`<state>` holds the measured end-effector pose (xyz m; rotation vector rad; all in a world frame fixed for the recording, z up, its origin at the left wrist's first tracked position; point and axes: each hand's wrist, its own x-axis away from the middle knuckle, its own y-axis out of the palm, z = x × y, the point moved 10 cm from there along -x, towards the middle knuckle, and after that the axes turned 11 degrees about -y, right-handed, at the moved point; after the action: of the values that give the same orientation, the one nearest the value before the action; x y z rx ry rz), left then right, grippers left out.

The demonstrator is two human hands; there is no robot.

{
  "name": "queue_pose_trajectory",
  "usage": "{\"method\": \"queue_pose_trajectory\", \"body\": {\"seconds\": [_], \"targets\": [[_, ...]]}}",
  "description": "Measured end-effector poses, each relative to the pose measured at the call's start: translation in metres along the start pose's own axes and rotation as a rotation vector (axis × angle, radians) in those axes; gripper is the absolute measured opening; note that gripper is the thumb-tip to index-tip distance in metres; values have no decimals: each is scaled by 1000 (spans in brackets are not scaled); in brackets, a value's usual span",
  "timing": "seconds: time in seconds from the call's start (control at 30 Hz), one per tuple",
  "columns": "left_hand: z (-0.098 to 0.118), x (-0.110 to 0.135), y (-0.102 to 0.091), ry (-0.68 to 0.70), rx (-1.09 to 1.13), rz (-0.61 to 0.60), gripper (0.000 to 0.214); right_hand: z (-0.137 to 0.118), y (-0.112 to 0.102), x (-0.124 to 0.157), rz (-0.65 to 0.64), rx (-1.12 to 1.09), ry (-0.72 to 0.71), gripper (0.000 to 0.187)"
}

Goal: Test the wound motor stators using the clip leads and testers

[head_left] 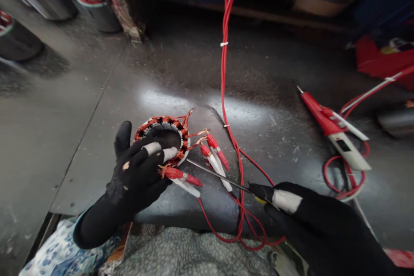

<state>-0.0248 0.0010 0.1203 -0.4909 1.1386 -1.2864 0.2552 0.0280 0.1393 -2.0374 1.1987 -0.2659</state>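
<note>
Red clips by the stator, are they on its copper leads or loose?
On: three red clips grip copper leads fanning from the stator under the left hand; the right hand holds a thin tool beside them.

Copper-wound stator [161, 136] — opening upward; thin screwdriver [220, 177] — tip just beside it.

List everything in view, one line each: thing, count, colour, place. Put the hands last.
stator: one, copper-wound, table centre
clip leads: three, red and white, at the stator's right side
metal tool: one, thin, silver, tip near the clip leads
cables: a bundle, red, from top down to the near edge
probe: one, red and white, lying at right
cylinders: at least three, grey metal, top left
table: one, grey metal, under everything
left hand: black glove, fingers laid on the stator
right hand: black glove, gripping the metal tool
</note>
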Motion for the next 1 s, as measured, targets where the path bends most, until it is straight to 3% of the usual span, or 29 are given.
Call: {"method": "queue_pose_trajectory", "body": {"seconds": [0.17,0.37,0.57,0.77,0.9,1.0], "targets": [[1,-1,-3,-26,64,42,33,-1,27,7,-50,-57,-45,19],[2,-2,-5,-70,119,78,30,1,33,23,57,9,-69,15],[-1,-3,-7,-91,178,74,31,-6,43,26,84,58,-82,18],[-4,-3,-4,-140,138,41,22,-17,27,17,75,34,-128,21],[-14,2,-8,-204,105,116,36,-30,7,-8,-26,200,-249,23],[-14,3,-5,-210,103,114,34,-42,0,-30,-123,318,-367,30]]}}
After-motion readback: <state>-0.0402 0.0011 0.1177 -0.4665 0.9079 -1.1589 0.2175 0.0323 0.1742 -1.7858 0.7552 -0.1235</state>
